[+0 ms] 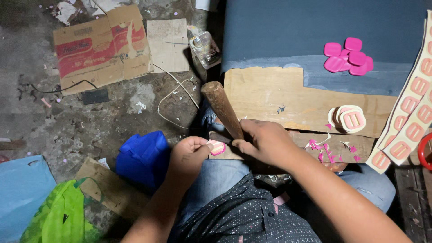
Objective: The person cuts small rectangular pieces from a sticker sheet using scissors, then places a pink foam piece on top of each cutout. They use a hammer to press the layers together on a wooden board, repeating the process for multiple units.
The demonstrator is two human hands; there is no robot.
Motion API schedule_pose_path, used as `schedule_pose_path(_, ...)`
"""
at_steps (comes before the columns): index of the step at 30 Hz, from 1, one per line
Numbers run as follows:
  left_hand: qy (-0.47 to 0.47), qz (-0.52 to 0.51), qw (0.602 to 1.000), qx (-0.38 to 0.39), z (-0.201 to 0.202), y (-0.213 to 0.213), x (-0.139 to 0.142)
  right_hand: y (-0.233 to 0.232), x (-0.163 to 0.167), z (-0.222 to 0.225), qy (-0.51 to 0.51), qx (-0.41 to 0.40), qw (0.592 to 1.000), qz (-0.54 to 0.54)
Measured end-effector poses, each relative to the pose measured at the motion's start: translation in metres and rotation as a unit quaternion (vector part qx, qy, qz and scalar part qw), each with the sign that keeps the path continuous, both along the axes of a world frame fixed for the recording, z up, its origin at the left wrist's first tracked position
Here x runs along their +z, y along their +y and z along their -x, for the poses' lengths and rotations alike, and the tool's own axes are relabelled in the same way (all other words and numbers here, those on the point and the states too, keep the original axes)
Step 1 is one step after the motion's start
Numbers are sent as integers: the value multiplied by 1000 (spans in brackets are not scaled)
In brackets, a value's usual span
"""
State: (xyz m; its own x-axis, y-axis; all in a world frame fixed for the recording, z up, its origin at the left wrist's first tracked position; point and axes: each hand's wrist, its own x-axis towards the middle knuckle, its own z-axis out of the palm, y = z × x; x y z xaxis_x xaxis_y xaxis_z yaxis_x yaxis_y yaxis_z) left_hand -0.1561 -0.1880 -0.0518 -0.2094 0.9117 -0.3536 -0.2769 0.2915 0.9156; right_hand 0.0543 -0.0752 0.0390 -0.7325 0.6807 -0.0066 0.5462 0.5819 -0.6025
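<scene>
A small pink, cream-rimmed buckle-shaped piece (217, 147) sits low in the centre of the frame on the edge of a worn wooden board (270, 96), pinched between the fingers (203, 146) of the left hand (189, 155). Just right of it, the right hand (265, 141) is wrapped tight around a brown wooden handle (221, 108) that slants up and left. A stack of similar cream-rimmed pieces (348, 118) lies on the board to the right, with pink scraps (326, 150) below it. Plain pink pieces (350, 56) are heaped on the dark blue tabletop (279, 31) at upper right. A long strip of uncut pieces (409, 112) runs down the right edge.
</scene>
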Motion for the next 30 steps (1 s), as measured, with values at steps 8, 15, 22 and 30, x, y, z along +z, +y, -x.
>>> schedule_pose_path(8,58,-38,997,-26,3,7,15,-1,-3,9,6,-50,998,34)
schedule_pose_path(15,152,-20,988,-9,-2,6,37,21,2,14,-37,-8,997,65)
schedule_pose_path(22,131,-6,991,32,-3,6,22,0,3,2,-20,9,1000,2)
schedule_pose_path(30,1,-29,999,21,-5,-2,6,-10,0,1,14,-59,997,43)
